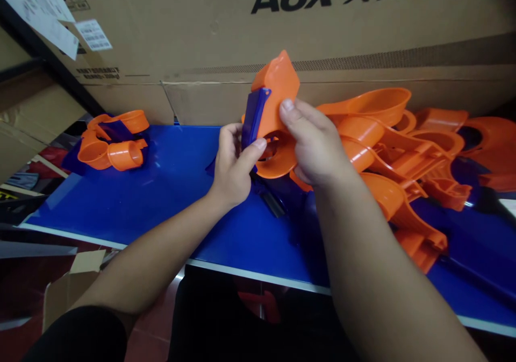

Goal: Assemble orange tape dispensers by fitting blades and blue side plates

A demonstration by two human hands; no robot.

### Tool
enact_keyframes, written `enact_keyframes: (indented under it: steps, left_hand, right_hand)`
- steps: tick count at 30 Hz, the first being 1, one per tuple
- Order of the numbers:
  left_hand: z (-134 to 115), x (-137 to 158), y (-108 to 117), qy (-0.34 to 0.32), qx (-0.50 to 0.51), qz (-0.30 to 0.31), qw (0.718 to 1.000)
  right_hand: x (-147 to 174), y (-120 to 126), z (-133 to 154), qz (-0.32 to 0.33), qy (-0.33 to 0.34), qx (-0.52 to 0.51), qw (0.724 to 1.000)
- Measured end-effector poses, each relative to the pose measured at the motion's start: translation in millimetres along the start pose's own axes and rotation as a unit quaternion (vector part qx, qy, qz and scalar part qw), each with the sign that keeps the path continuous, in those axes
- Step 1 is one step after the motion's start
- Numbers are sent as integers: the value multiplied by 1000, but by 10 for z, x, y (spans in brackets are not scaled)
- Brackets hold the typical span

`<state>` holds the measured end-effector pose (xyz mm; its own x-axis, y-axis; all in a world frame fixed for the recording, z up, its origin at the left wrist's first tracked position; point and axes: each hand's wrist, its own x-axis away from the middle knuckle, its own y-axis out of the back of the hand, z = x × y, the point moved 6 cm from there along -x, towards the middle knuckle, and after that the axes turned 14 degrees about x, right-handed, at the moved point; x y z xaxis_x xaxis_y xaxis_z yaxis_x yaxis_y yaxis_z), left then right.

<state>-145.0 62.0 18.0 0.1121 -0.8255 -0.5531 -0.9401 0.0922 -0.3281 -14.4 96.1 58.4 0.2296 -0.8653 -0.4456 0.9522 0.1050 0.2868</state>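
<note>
While both hands (pixel 234 175) grasp it, the orange-blue part (pixel 275 101) tilts between them.

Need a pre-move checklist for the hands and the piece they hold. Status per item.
1. Left hand on the piece: ok, at the lower end of the blue piece.
2. Right hand on the piece: ok, thumb on the face of the orange part.
3. Blue piece fully seated on the orange part: cannot tell; it lies along its side.
4. Tabletop below the hands free of loose things: not ok, a dark strip lies there.
5. Orange and blue cluster at left apart from the orange pile: ok.
</note>
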Motion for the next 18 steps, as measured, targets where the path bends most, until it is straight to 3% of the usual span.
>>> enact_keyframes:
  steps: [3, 8, 18]
  left_hand:
    - [-58, -45, -28, 18, 39, 17, 999]
    - [-59, -154, 16, 22, 37, 27, 999]
    - [-211, -173, 137, -40, -80, -21, 996]
  right_hand:
    - [34, -26, -20, 31, -41, -19, 998]
    - [39, -37, -39, 37, -42, 1, 998]
    - [8, -87, 13, 18, 24, 25, 999]
